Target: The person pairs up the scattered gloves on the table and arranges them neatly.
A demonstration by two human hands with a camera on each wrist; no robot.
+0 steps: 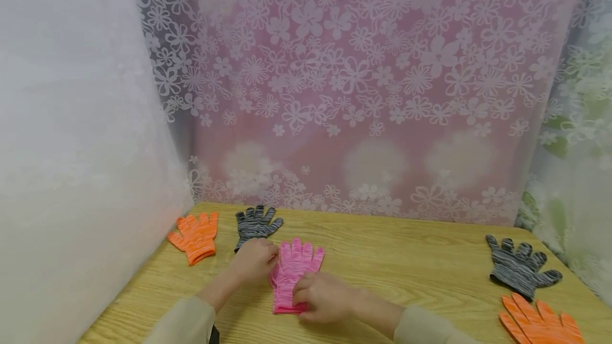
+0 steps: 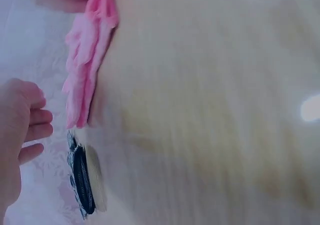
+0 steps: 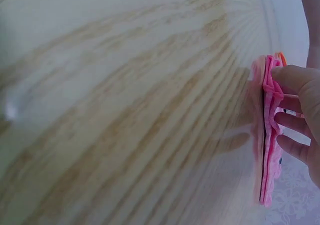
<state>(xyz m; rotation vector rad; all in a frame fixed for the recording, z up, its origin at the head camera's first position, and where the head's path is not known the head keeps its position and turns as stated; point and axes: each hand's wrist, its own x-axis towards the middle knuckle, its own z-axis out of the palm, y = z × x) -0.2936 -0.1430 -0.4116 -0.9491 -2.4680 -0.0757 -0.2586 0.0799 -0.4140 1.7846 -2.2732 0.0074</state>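
Note:
A pink knit glove (image 1: 296, 267) lies palm-flat on the wooden table, fingers pointing away and cuff toward me. In the left wrist view its edge shows stacked pink layers (image 2: 85, 70). My left hand (image 1: 255, 260) hovers at the glove's left side, fingers loosely bent; a small gap separates it from the pink layers in the left wrist view. At the cuff's right side is my right hand (image 1: 327, 297), its thumb and fingers touching the pink fabric (image 3: 270, 92), which bulges beside the thumb. Behind my left hand lies a grey-black striped glove (image 1: 253, 225), its cuff partly covered.
An orange glove (image 1: 196, 237) lies at the far left of the table (image 1: 406, 269). On the right, a grey-black glove (image 1: 518, 267) lies behind another orange glove (image 1: 540, 320), which the frame's lower edge cuts off. Flowered curtains (image 1: 358, 94) hang round the back and sides.

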